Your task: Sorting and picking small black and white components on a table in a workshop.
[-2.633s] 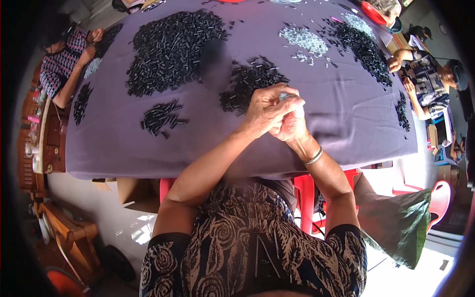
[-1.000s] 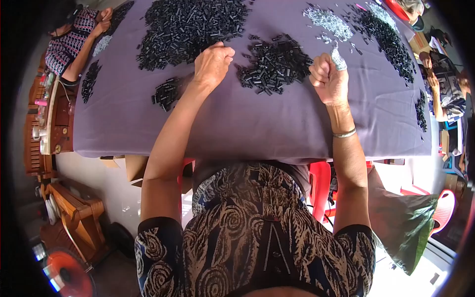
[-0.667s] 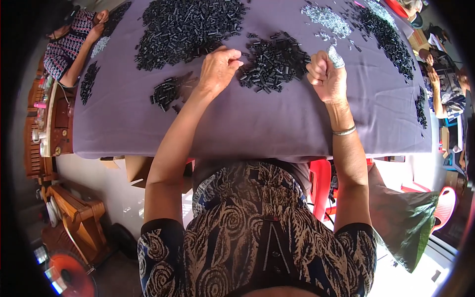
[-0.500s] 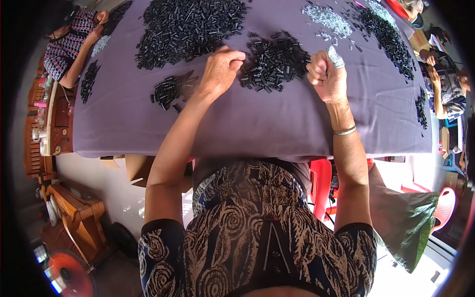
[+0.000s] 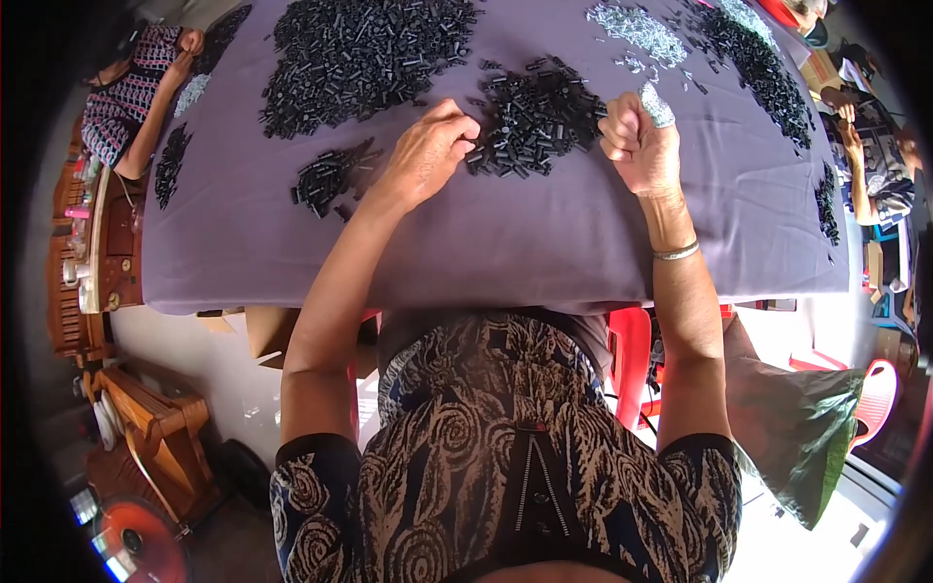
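My left hand [image 5: 428, 155] hovers at the left edge of a middle heap of small black cylindrical pieces [image 5: 539, 121]. Its fingers are curled and pinched; what they hold, if anything, is hidden. My right hand [image 5: 639, 146] is closed at the heap's right edge, palm side up, with a silvery wrapping [image 5: 657, 105] around the thumb. Whether a piece sits inside those fingers cannot be made out. To the left of my left hand lies a smaller group of black pieces [image 5: 326, 183], and a much larger pile of them [image 5: 360, 63] spreads beyond it.
A purple-grey cloth [image 5: 544, 243] covers the table. Small silvery pieces [image 5: 637, 34] lie at the far right, beside another long black pile [image 5: 763, 78]. One person [image 5: 136, 97] sits at the left side, another [image 5: 865, 155] at the right. A red chair [image 5: 630, 364] stands below the table edge.
My left hand has turned slightly, its fingers curling more and its tip dipping a little lower. My right hand stays nearly in place, fingers still closed. The whole view has shifted slightly.
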`<action>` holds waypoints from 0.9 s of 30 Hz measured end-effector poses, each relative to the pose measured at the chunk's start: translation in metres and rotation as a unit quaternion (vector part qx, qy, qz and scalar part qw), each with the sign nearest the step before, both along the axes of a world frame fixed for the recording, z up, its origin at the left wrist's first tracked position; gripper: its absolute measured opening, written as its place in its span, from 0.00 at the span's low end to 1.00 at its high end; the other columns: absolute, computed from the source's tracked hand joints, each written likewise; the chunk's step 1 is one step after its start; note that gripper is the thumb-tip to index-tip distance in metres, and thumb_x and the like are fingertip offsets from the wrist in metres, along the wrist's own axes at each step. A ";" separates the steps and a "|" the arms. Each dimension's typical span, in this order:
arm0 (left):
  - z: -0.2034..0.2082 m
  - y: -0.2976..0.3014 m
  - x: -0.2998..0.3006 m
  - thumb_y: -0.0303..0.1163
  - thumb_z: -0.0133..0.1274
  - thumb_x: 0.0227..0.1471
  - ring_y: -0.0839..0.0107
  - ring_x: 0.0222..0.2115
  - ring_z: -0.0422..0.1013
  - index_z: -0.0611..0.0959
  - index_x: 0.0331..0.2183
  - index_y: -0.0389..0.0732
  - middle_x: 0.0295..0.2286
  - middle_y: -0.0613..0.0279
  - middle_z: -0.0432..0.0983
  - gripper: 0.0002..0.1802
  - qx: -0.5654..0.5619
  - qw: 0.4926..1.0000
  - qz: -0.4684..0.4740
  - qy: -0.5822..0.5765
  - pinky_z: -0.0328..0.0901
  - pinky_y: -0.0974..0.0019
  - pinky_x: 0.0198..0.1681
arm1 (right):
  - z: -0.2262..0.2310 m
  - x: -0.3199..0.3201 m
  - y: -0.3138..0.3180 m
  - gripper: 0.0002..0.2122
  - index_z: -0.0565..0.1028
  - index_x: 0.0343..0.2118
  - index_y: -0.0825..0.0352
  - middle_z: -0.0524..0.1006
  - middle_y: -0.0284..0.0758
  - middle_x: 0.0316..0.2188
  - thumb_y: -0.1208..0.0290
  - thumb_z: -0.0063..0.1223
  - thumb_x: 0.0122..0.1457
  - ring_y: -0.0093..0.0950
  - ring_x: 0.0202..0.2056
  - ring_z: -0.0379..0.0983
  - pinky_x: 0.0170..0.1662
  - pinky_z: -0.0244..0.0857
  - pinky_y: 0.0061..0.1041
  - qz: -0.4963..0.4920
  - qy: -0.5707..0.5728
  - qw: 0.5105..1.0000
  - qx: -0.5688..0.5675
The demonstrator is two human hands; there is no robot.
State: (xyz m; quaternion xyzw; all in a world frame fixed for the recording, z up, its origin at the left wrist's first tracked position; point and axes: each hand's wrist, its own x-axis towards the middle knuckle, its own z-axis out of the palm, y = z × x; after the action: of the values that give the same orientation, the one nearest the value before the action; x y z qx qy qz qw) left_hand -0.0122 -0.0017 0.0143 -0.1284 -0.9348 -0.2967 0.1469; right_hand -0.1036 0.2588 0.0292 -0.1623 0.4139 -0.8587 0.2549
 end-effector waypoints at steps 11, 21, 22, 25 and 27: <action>0.018 0.028 0.007 0.21 0.51 0.50 0.83 0.28 0.64 0.77 0.34 0.36 0.29 0.71 0.70 0.07 0.387 0.918 -0.062 -0.054 0.61 0.78 0.31 | 0.004 -0.002 0.007 0.21 0.55 0.16 0.58 0.49 0.22 0.15 0.50 0.43 0.56 0.15 0.16 0.42 0.17 0.37 0.16 -0.016 0.002 1.000 -0.012; 0.009 0.058 0.003 0.22 0.51 0.50 0.81 0.24 0.62 0.78 0.35 0.36 0.29 0.68 0.68 0.07 0.340 0.937 -0.079 -0.024 0.59 0.78 0.27 | 0.023 -0.014 0.049 0.03 0.68 0.27 0.61 0.57 0.21 0.16 0.74 0.44 0.57 0.10 0.16 0.44 0.17 0.37 0.12 -0.185 0.050 0.973 0.127; 0.009 0.061 0.003 0.22 0.51 0.50 0.81 0.24 0.63 0.78 0.35 0.36 0.29 0.68 0.69 0.08 0.384 0.919 -0.087 -0.038 0.60 0.78 0.26 | 0.025 -0.017 0.058 0.02 0.72 0.29 0.64 0.64 0.23 0.18 0.75 0.48 0.55 0.10 0.17 0.51 0.18 0.46 0.12 -0.147 0.081 0.969 0.180; 0.005 0.071 0.001 0.22 0.52 0.50 0.81 0.24 0.65 0.79 0.36 0.36 0.28 0.66 0.71 0.08 0.487 0.863 -0.105 -0.083 0.61 0.77 0.26 | 0.017 -0.016 0.066 0.02 0.74 0.28 0.66 0.71 0.22 0.24 0.77 0.49 0.53 0.11 0.24 0.61 0.26 0.55 0.13 -0.105 0.343 0.824 0.439; 0.002 0.080 0.000 0.22 0.52 0.50 0.80 0.24 0.66 0.78 0.37 0.35 0.27 0.64 0.72 0.09 0.513 0.846 -0.116 -0.088 0.62 0.77 0.26 | 0.007 -0.017 0.069 0.03 0.74 0.28 0.68 0.72 0.23 0.24 0.78 0.52 0.50 0.14 0.28 0.65 0.33 0.60 0.16 -0.041 0.324 0.824 0.463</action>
State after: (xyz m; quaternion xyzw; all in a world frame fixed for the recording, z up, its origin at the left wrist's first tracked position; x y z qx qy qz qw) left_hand -0.0120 0.0784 0.0166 -0.1157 -0.6366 -0.7590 0.0730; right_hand -0.1202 0.3276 0.0359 -0.2766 0.8280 -0.4738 0.1160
